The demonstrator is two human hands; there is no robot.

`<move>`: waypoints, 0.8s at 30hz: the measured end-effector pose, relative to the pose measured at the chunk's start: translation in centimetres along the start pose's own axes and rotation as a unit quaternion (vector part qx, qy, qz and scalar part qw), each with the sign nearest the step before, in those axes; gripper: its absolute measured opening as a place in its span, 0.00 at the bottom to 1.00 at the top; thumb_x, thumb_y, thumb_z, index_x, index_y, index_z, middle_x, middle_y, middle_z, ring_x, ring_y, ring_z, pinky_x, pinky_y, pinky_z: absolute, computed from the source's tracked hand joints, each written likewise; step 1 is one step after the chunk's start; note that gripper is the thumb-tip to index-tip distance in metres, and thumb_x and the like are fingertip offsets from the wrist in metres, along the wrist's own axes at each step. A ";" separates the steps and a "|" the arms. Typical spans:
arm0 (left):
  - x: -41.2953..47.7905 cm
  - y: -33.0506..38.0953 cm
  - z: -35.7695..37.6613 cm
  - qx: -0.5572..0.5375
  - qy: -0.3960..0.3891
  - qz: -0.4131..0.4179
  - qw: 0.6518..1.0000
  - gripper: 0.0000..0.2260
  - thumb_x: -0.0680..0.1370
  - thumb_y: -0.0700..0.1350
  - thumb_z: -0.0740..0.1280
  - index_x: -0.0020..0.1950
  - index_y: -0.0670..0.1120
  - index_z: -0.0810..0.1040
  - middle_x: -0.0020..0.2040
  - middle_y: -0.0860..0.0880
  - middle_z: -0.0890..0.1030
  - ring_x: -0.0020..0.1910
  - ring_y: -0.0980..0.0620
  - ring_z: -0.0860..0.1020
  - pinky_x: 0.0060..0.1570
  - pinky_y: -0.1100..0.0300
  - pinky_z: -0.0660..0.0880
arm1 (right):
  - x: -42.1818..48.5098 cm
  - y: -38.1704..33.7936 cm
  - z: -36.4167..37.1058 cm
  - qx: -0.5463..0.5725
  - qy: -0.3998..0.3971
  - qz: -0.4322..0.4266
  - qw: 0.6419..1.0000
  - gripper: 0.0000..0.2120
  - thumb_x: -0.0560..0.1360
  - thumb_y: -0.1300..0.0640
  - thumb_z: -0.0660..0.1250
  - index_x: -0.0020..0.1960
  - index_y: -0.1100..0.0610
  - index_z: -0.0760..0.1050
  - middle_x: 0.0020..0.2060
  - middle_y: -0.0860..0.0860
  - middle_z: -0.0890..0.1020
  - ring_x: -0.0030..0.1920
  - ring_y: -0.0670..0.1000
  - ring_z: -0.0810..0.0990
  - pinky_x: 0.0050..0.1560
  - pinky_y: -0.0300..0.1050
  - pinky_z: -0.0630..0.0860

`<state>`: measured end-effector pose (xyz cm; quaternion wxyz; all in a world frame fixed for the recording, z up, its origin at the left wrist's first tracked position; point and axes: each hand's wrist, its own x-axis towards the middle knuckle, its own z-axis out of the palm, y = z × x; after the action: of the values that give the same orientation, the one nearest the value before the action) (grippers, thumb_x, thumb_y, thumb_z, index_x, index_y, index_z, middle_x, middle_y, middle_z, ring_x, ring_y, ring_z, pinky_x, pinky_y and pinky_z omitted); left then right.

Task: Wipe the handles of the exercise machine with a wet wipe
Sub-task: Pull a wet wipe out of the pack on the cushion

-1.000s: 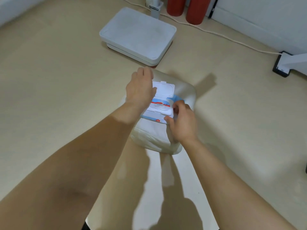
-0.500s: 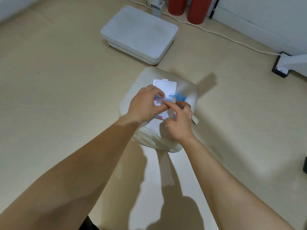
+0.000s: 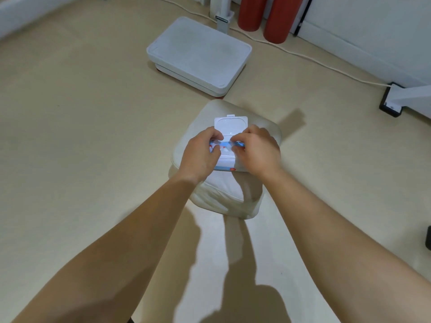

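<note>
A wet wipe pack [image 3: 227, 162], white with blue and red print, lies on a cream cushioned stool [image 3: 224, 194]. Its white flip lid [image 3: 231, 125] stands open toward the far side. My left hand [image 3: 200, 155] grips the pack's left side, fingers curled at the opening. My right hand [image 3: 256, 151] grips the right side, fingertips pinching at the opening. The two hands cover most of the pack, and no pulled-out wipe shows. No exercise machine handles are in view.
A white flat platform [image 3: 198, 55] sits on the beige floor beyond the stool. Two red cylinders [image 3: 263, 15] stand at the back wall. A white cable [image 3: 314, 61] runs to a black-footed white stand [image 3: 394, 101] at right.
My left hand slid from the far side of the pack onto its left edge. My right hand shifted up to the opening. The lid stays open.
</note>
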<state>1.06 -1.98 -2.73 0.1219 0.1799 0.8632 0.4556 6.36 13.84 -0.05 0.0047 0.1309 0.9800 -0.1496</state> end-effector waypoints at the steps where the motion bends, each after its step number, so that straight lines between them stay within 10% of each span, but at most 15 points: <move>1: 0.0 -0.1 0.1 0.000 0.001 -0.003 1.000 0.09 0.80 0.37 0.66 0.56 0.50 0.77 0.59 0.52 0.82 0.56 0.52 0.79 0.57 0.62 0.76 | 0.2 0.1 -0.1 -0.007 -0.009 -0.007 1.000 0.13 0.78 0.50 0.66 0.61 0.46 0.81 0.56 0.51 0.79 0.57 0.56 0.75 0.53 0.50 0.74; 16: 0.1 -0.2 0.2 0.027 0.004 0.006 1.000 0.09 0.79 0.40 0.67 0.58 0.49 0.78 0.58 0.54 0.82 0.53 0.55 0.77 0.53 0.66 0.70 | 1.5 -0.7 -0.2 -0.092 -0.062 -0.033 0.993 0.11 0.78 0.53 0.63 0.57 0.53 0.80 0.57 0.53 0.77 0.58 0.58 0.72 0.51 0.49 0.74; 24: -0.1 -0.2 0.7 0.070 -0.004 0.035 0.997 0.09 0.79 0.49 0.67 0.58 0.52 0.79 0.52 0.56 0.80 0.50 0.55 0.75 0.50 0.60 0.73 | 0.8 -0.1 -1.6 0.284 -0.025 0.088 0.954 0.07 0.79 0.61 0.62 0.44 0.54 0.75 0.40 0.46 0.77 0.40 0.45 0.75 0.42 0.34 0.71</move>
<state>1.35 -1.63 -3.31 0.0965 0.2201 0.8857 0.3972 5.58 14.40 1.44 0.0045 0.2087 0.8813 -0.4240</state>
